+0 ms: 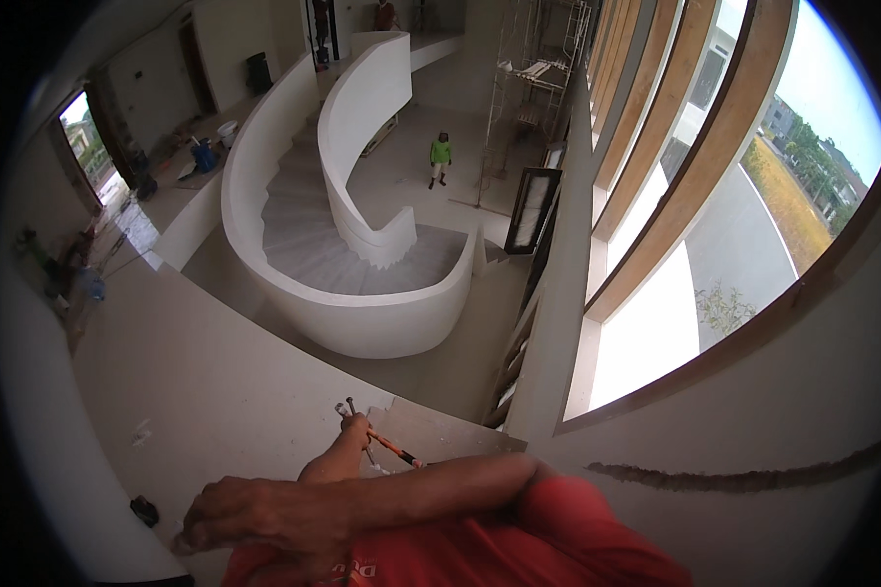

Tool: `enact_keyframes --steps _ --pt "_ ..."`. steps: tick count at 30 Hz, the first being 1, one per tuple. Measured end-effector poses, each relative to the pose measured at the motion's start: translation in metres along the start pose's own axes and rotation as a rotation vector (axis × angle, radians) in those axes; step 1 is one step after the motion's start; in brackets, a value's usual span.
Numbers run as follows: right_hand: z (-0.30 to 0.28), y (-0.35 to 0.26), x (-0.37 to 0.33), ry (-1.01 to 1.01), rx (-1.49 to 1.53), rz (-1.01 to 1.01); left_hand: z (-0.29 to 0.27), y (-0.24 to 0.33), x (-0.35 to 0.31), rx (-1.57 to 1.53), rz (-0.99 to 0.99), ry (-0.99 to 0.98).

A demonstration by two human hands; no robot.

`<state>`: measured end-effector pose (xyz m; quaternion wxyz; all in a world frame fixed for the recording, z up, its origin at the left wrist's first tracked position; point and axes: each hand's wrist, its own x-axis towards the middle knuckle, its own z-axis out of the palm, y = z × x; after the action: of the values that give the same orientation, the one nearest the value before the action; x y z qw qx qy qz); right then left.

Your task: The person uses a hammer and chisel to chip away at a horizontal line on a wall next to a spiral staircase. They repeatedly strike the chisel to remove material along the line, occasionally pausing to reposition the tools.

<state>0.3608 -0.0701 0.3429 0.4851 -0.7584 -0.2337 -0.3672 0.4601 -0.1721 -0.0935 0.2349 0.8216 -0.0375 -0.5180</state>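
Just beyond my crossed forearm, my left hand [356,428] is closed around a hammer [394,446] with an orange and black handle. A thin metal rod with a flat head, resembling a chisel [351,402], is gripped in the same fist. My right arm reaches leftward across my red shirt, and my right hand [250,514] hangs at the lower left with loosely bent fingers. Nothing shows in that hand, though its palm is hidden. Below my left hand lies a pale landing floor [225,382], with some whitish debris beside the tools.
The landing's edge drops to a lower level with a curved white staircase [362,318]. A person in a green top [440,152] stands below, near scaffolding [529,98]. Tall wood-framed windows [656,225] rise at right. A rough groove [734,479] cuts the wall. A small black object [144,510] lies left.
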Motion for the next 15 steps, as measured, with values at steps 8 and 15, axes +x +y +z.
enact_keyframes --steps 8,15 --pt "-0.065 0.075 -0.170 -0.389 -1.120 1.408 -0.071 0.045 0.031 0.551 0.558 0.195" --pt "-0.017 0.016 -0.037 0.364 -0.259 0.264 -0.028 0.016 -0.033 1.097 0.670 0.029"
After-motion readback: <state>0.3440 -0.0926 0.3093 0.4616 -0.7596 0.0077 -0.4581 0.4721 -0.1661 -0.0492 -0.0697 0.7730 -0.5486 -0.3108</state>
